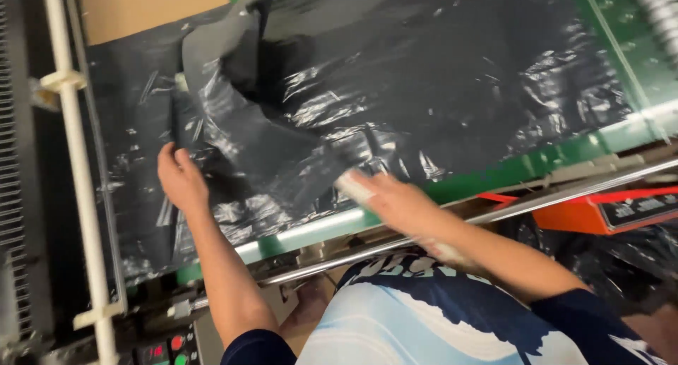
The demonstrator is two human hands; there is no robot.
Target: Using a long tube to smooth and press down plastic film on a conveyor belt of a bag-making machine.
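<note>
A big crinkled sheet of black plastic film (424, 75) is spread over a green table surface (621, 33). My left hand (180, 178) rests flat on the film at the left, its fingers pointing up toward a folded, raised part of the sheet (233, 47). My right hand (392, 195) is blurred with motion and lies on the film's near edge, close to the green table rim (318, 227). Neither hand clearly grips the film.
A white rail (78, 160) with clips runs down the left side. A metal bar (494, 213) lies along the near edge, with an orange device (600, 213) to its right. Red and green buttons (173, 347) sit at the bottom left. Brown cardboard (148, 5) shows top left.
</note>
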